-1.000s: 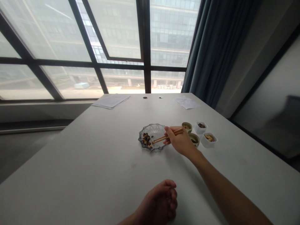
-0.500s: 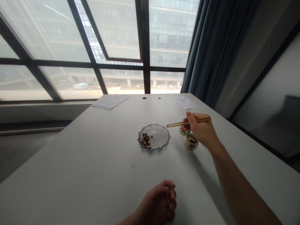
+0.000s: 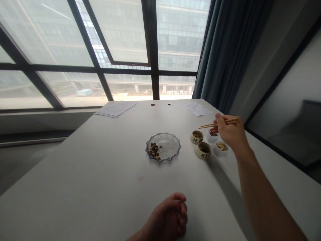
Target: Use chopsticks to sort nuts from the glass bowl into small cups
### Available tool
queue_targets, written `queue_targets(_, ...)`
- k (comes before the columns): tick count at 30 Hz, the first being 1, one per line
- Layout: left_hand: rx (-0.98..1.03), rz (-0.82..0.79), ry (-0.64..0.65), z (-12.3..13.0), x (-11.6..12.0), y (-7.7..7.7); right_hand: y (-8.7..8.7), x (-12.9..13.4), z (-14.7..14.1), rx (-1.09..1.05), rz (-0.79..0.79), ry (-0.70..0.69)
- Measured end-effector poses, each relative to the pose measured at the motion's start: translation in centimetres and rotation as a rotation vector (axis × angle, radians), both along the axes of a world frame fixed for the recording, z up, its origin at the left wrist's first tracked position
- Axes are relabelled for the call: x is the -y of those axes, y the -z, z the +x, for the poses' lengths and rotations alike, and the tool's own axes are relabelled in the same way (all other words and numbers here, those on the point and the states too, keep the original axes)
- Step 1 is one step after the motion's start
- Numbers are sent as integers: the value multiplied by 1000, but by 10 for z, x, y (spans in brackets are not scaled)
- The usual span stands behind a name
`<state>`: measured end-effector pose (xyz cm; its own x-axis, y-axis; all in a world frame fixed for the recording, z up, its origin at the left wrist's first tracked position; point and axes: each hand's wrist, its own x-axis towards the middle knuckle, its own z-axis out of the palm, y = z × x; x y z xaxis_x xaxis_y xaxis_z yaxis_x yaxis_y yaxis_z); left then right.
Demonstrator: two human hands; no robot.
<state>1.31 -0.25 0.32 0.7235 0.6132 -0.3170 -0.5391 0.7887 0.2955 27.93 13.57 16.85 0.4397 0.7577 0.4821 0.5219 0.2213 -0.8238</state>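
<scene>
Wooden chopsticks are gripped in my right hand, their tips pointing left with nothing visible between them. Below the tips stand two cream cups with dark characters, a farther cup and a nearer cup, both with small pieces inside. Partly under my right hand are a white tub with dark pieces and another tub holding pale pieces. Left of the cups lies a clear glass dish, with mixed nuts or beans along its left side. My left hand rests loosely curled on the table, seemingly holding nothing.
The white table reaches to the window. Paper sheets lie at its far left and a crumpled sheet at its far right. Two small round items or holes lie near the far edge. A blue curtain hangs at right.
My right hand has moved right and slightly up with the chopsticks, away from the glass dish. The cups and tubs are now more exposed. My left hand stays put.
</scene>
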Motion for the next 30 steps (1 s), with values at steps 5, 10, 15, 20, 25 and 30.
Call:
queue_targets(5, 9, 19, 18, -1, -1, 2, -6, 6, -14, -101, 76, -89)
queue_targets(10, 24, 37, 10, 0, 0, 5, -7, 17, -46, -179, 44, -259)
queue_targets(15, 24, 43, 24, 0, -1, 6, 7, 21, -75, -175, -154, -519)
queue_targets(20, 14, -4, 20, 0, -2, 2, 30, 21, -98, -125, -259, -644)
queue_targets(25, 8, 8, 17, 0, 0, 1, 35, 26, -110, -31, -313, -752)
queue_targets(30, 14, 5, 38, 0, -1, 1, 32, 31, -114, 48, -333, -799)
